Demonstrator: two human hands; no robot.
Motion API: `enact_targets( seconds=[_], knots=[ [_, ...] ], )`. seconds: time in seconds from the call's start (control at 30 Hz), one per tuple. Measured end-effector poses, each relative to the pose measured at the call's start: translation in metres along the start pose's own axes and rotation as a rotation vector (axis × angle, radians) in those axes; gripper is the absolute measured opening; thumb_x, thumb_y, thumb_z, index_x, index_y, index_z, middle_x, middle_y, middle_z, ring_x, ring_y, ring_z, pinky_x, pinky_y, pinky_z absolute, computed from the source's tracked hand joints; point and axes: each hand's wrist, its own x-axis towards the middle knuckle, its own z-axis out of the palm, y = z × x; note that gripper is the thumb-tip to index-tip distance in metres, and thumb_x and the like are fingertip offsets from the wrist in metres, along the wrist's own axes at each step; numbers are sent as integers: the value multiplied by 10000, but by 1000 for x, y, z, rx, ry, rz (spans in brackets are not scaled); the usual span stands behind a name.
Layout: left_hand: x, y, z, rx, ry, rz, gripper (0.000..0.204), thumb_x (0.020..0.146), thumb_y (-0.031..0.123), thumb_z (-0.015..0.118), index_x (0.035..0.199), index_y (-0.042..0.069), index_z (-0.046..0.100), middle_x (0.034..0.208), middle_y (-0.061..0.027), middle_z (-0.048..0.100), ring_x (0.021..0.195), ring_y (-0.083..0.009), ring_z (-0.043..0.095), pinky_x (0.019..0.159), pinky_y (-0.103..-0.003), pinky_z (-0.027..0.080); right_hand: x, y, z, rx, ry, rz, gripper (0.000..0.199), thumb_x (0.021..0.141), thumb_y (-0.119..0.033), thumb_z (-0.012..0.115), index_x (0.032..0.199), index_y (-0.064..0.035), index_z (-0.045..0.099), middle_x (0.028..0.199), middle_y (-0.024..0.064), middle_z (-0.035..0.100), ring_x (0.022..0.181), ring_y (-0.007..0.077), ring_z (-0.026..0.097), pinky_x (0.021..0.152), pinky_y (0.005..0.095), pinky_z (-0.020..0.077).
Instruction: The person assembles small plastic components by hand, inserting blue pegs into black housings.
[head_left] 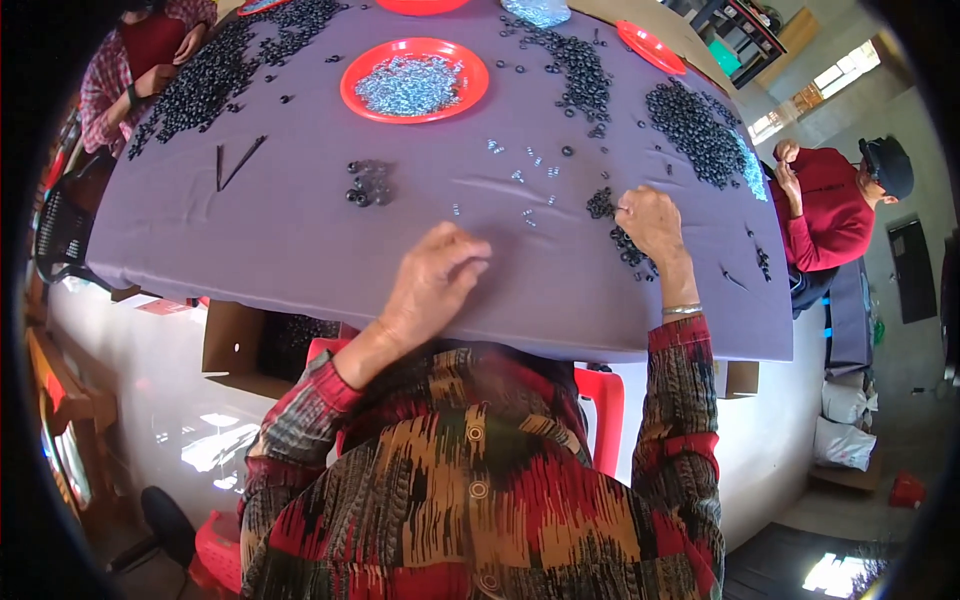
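My left hand (430, 285) is over the near edge of the purple-grey tablecloth, fingers curled and thumb drawn in; anything small between them is hidden. At the right, my right hand (652, 222) is closed, its fingertips beside a little heap of tiny black parts (600, 204). Partly under that hand lies a group of black round parts (630, 252). Several loose metal springs (536, 159) are scattered ahead of both hands. Beyond my left hand sits a cluster of larger black round parts (358, 190), some of it blurred.
A red plate (350, 88) full of small metallic springs stands farther back. Large heaps of black parts lie at left (200, 85), back (583, 75) and right (695, 130). Two thin black sticks (240, 162) lie at left. Other people sit at the left and right table edges.
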Motion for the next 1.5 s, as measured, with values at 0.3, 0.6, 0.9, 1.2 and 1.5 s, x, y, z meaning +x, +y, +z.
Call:
enact_targets(
  seconds=[0.3, 0.6, 0.9, 1.2, 1.5],
  knots=[
    [-17, 3, 0, -198, -36, -106, 125, 861, -1, 612, 976, 31, 652, 845, -24, 580, 744, -99, 559, 663, -234, 473, -28, -71, -26, 945, 36, 123, 93, 810, 14, 633, 895, -23, 632, 771, -30, 601, 744, 19, 526, 641, 175, 417],
    [-22, 3, 4, -988, -79, -492, 167, 948, 116, 524, 1062, 18, 597, 917, -54, 602, 814, -128, 583, 728, -276, 496, -65, -151, -14, 1690, -172, -45, 208, 810, 80, 620, 987, -29, 602, 947, 46, 625, 916, 145, 612, 850, 292, 473],
    [-21, 7, 4, -1178, -69, -518, 190, 945, 160, 537, 1092, 41, 550, 985, -53, 595, 883, -134, 589, 765, -289, 502, -71, -162, -7, 1378, -21, -110, 218, 757, 86, 674, 941, -19, 620, 896, 15, 602, 814, 109, 580, 758, 236, 485],
    [-24, -1, 6, -1325, -147, -544, 193, 933, 172, 561, 1100, 75, 558, 1039, -35, 591, 928, -124, 594, 777, -268, 514, -72, -173, -16, 1079, 105, -283, 273, 725, 74, 703, 969, -27, 635, 873, 40, 578, 756, 118, 581, 664, 250, 494],
    [-22, -14, -6, -1402, -139, -624, 206, 924, 150, 568, 1101, 45, 574, 971, -21, 573, 900, -122, 580, 783, -270, 514, -51, -167, -6, 1144, -18, -63, 128, 887, -19, 572, 1003, 4, 622, 873, 10, 595, 769, 89, 544, 707, 244, 464]
  ],
)
